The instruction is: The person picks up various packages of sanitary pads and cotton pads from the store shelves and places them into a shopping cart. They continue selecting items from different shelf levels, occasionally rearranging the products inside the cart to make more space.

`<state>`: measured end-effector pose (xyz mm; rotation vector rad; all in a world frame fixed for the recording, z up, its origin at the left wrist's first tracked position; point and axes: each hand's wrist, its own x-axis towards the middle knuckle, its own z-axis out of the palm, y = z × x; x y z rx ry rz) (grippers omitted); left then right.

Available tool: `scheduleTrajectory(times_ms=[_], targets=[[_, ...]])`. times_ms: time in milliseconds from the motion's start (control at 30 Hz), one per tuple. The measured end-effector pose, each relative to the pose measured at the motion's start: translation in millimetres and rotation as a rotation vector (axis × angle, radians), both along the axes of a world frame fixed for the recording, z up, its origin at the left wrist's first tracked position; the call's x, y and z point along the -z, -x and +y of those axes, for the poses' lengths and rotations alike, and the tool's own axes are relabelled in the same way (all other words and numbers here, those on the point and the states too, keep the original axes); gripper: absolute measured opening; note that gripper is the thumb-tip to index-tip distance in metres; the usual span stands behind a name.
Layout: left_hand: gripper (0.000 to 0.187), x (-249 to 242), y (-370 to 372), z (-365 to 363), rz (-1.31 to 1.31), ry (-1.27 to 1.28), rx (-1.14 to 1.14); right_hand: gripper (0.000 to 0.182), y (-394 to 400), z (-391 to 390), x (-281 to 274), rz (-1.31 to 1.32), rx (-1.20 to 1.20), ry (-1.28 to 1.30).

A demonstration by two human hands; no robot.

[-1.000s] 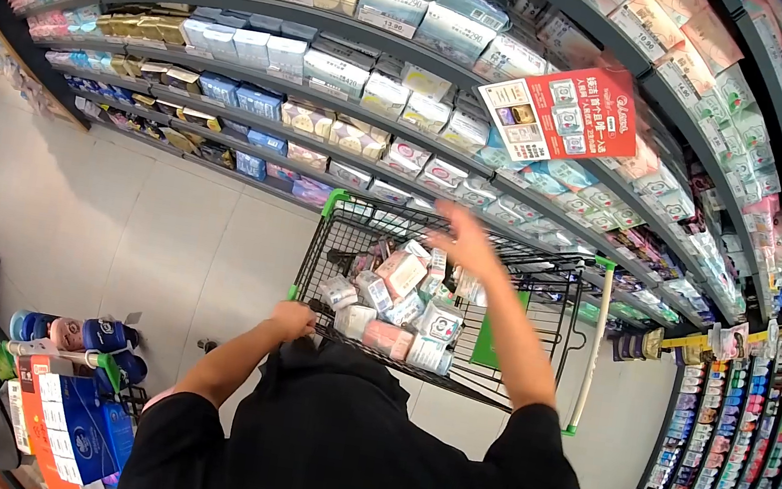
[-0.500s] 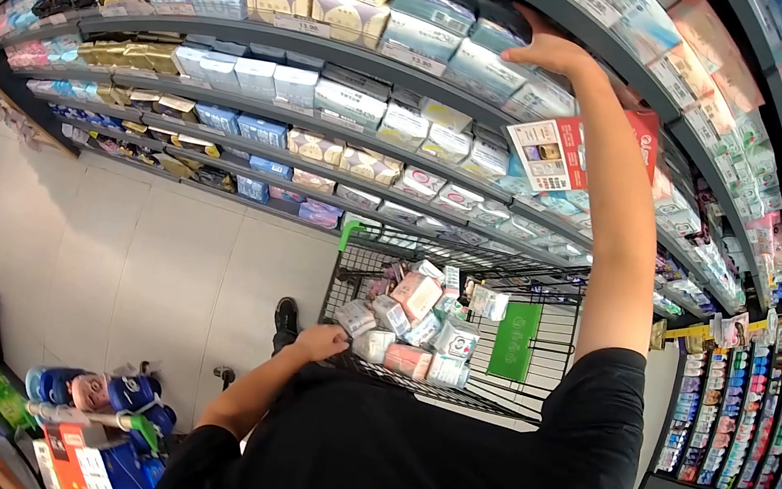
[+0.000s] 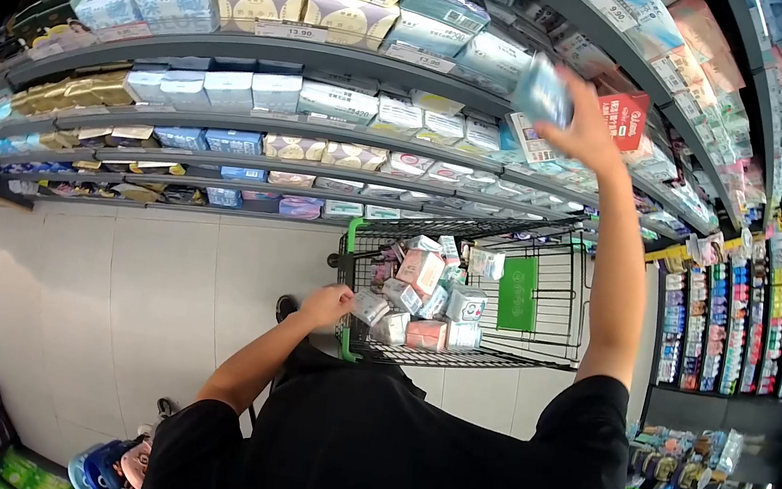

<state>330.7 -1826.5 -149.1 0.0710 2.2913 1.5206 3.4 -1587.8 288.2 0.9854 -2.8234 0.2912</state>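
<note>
My right hand (image 3: 585, 127) is closed round a blue-and-white tissue-like pack (image 3: 540, 90), blurred by motion, in front of the upper shelf. Its printing cannot be read. Below it, my left hand (image 3: 329, 305) is curled at the near-left end of the wire shopping cart (image 3: 514, 369), fingers closed at its rim; the exact grip is partly hidden. Inside the cart lies a heap of small wrapped packs, among them a pink pack (image 3: 420, 271) and a white pack (image 3: 467, 306). A red-and-white promotion card (image 3: 622, 122) sticks out from the shelf beside my right hand.
Curved shelves (image 3: 228, 51) full of wrapped packs run across the front and right. Purple-and-cream packs (image 3: 344, 20) stand left of my right hand. Pale tiled floor (image 3: 163, 281) lies left of the cart. Blue items (image 3: 103, 467) are at the lower left.
My right hand has drawn back from deep in the shelf, now with the blue-and-white pack in it. My left hand stays at the cart's end. The whole view has shifted.
</note>
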Motion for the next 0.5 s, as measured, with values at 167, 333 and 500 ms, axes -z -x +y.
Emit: scheduleTrajectory(times_ms=[167,333,500], targets=[[0.027,-1.5,2.9,-8.2,0.027,0.029,0.090,0.097,-85.7,33.6,53.7,-0.663,0.092,-0.385],[0.025,-6.0,8.5,-6.0,0.073,0.002,0.053,0.093,-103.7,34.9,124.3,-0.838,-0.003,-0.501],[0.021,-96.1,94.2,-26.3,0.611,0.062,-0.093,0.092,-100.7,26.4,165.7,-0.809,0.025,-0.449]])
